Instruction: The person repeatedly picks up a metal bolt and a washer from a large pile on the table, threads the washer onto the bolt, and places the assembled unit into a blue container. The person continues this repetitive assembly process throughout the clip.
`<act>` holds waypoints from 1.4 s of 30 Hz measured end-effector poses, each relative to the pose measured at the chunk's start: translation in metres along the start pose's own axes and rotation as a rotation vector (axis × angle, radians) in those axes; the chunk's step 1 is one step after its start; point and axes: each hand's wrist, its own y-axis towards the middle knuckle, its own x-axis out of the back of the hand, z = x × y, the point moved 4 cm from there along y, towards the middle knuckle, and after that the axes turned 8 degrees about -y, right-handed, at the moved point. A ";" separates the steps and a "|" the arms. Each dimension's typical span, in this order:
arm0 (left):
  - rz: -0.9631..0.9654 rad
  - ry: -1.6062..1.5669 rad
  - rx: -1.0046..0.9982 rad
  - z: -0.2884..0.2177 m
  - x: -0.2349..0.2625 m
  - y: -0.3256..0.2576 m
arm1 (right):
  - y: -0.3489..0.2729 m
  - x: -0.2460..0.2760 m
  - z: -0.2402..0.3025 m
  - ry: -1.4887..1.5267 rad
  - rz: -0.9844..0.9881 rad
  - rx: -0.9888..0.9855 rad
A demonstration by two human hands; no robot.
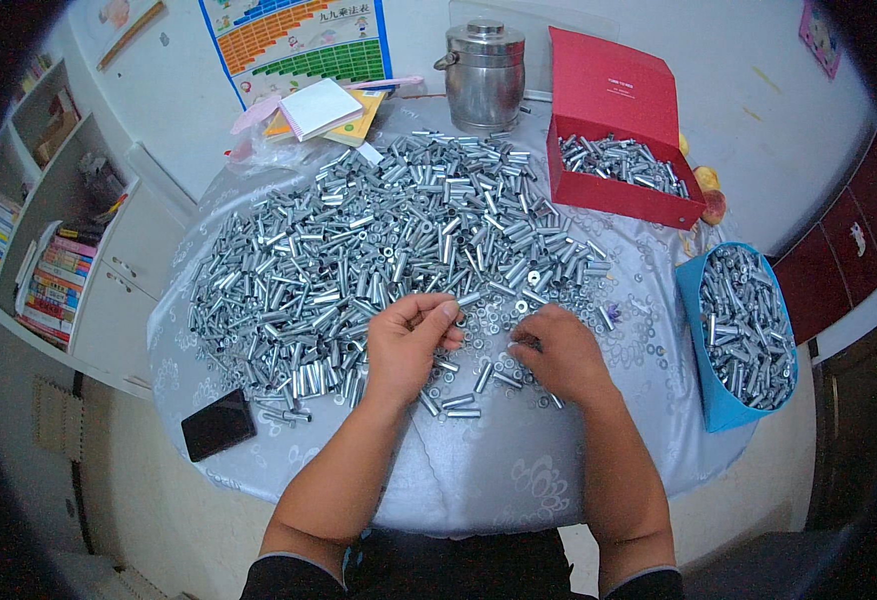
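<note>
A black phone [219,425] lies front left — behind, a lidded steel canister [486,80], a white notebook [321,107], a wall chart [304,40].

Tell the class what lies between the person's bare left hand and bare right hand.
The head view shows scattered small silver metal rings and a few short silver metal tubes between the left hand and the right hand.

Right hand [564,352]: fingertips partly hidden behind own knuckles, grip unclear. Left hand [409,340]: anything pinched too small to tell. Far beyond fingers, wall chart [304,55] loses top; behind fingers, sleeves [294,580] cut by lower edge.
</note>
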 end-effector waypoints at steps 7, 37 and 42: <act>0.019 0.019 0.023 0.003 -0.003 -0.002 | 0.003 -0.003 0.002 -0.009 0.038 0.000; 0.123 -0.297 0.273 0.018 -0.007 -0.004 | 0.007 -0.011 0.008 1.256 -0.117 -0.252; 0.132 -0.353 0.291 0.022 -0.006 -0.002 | 0.006 -0.011 0.008 1.145 -0.185 -0.164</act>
